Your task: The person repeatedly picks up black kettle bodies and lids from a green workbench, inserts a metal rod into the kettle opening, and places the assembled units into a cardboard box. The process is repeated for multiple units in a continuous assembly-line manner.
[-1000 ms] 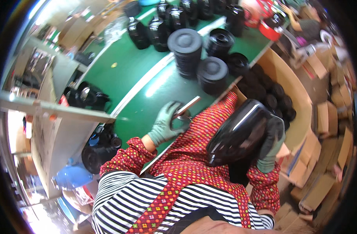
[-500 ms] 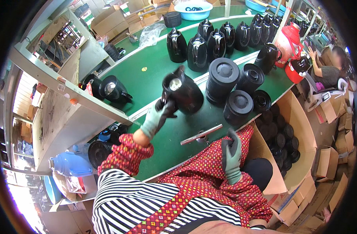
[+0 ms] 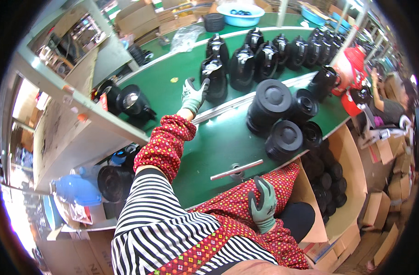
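Note:
My left hand (image 3: pixel 193 95), in a grey-green glove with dark fingertips, reaches over the green table. Its fingers are apart, beside a glossy black jug (image 3: pixel 213 79) that stands upright at the near left of a group of similar jugs (image 3: pixel 242 68). Whether a fingertip still touches the jug, I cannot tell. My right hand (image 3: pixel 263 207), gloved the same way, hovers above my patterned apron with fingers apart and nothing in it. Closest to that hand is a metal bar (image 3: pixel 237 169) at the table's near side.
Stacks of round black parts (image 3: pixel 272 101) stand right of centre. A cardboard box (image 3: pixel 356 183) holds many black round pieces. Two jugs lie tilted on the left (image 3: pixel 134 101), near a metal frame post (image 3: pixel 104 117). A red-and-pink flask (image 3: pixel 350 68) and a seated person (image 3: pixel 392 103) are at right.
My left hand has carried the jug away and to the far side, stood it among the others and let go. My right hand has lowered slightly toward me.

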The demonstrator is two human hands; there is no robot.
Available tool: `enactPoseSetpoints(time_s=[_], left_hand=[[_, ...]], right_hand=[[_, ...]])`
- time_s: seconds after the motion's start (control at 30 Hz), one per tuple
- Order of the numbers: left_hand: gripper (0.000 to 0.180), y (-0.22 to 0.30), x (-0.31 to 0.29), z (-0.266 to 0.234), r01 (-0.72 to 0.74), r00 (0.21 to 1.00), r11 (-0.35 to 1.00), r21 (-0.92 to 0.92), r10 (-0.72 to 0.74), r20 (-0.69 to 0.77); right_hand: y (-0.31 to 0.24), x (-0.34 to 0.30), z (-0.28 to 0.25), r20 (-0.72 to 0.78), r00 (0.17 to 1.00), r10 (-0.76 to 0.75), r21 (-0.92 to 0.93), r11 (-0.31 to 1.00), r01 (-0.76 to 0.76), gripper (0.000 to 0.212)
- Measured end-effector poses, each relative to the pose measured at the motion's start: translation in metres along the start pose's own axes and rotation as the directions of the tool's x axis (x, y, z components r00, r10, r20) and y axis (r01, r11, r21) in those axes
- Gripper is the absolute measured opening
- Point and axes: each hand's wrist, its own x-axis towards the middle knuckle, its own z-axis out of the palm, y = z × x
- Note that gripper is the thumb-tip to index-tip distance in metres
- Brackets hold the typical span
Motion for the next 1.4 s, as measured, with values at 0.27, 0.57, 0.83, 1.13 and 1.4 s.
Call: enactPoseSetpoints(time_s=[0.27,0.57,0.83,1.13,1.4], left_hand=[[0.112,-0.121,0.029,-0.136,0.341,0.882,0.827,0.447,-0.116,-0.458],[0.059,-0.090,-0.012,-0.159,0.049,0.959,0.944,0.328,0.047,-0.279],[0.035,0.075,-0.171,-0.199,-0.677,0.719,0.729,-0.102,0.685,0.116],[0.038,0.147,-0.250,-0.201,-0.862,0.129,0.327,-0.387,0.881,0.456],[0.072,0.106,-0.230,-0.128,0.097,0.713,0.725,-0.682,0.428,0.556]], right_hand=[[0.003,-0.006,0.006,0.033,0.999,-0.030,0.013,0.999,0.030,0.051],[-0.003,0.002,-0.003,0.053,0.998,0.026,0.106,0.994,-0.032,0.049],[-0.028,0.068,-0.033,0.229,0.939,0.258,0.691,0.636,-0.343,0.066],[-0.059,0.097,-0.094,0.596,0.783,0.176,0.772,0.142,-0.619,0.058],[0.034,-0.028,-0.100,0.391,0.868,0.307,0.863,0.206,-0.461,0.066]])
